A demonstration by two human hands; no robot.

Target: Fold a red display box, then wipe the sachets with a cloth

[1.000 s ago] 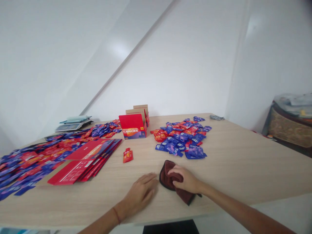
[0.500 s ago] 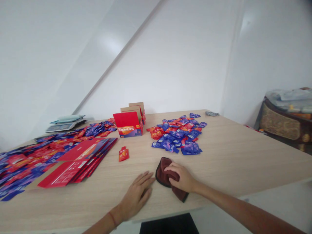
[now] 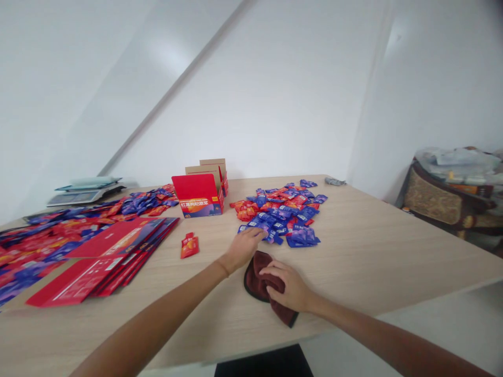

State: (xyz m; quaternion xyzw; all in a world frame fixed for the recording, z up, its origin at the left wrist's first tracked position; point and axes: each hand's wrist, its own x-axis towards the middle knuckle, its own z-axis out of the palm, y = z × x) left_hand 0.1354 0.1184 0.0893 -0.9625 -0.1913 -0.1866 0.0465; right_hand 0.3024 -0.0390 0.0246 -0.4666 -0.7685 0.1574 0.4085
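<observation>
My right hand [image 3: 288, 285] is closed on a crumpled brown cloth [image 3: 257, 280] with a dark edge, pressed against the table near its front. My left hand [image 3: 247, 246] reaches past the cloth to the near left edge of a pile of blue and red sachets [image 3: 281, 214]. Its fingers are stretched out over the nearest blue sachets, and I see nothing held in them; the fingertips are partly lost against the pile. To the left of that hand, a single red sachet [image 3: 189, 246] lies apart on the wooden table [image 3: 353, 251].
Red open-flapped boxes [image 3: 200, 204] stand behind the single sachet. Flat red cartons [image 3: 106, 256] lie stacked at left, beside a large spread of sachets [image 3: 51, 241]. A scale [image 3: 84, 195] sits far left, a grey crumpled item [image 3: 335, 181] far right. A patterned chair [image 3: 432, 196] holds bags.
My left hand has left the bare table beside the cloth and moved forward to the sachet pile. The right hand stays on the cloth. The view has shifted slightly right.
</observation>
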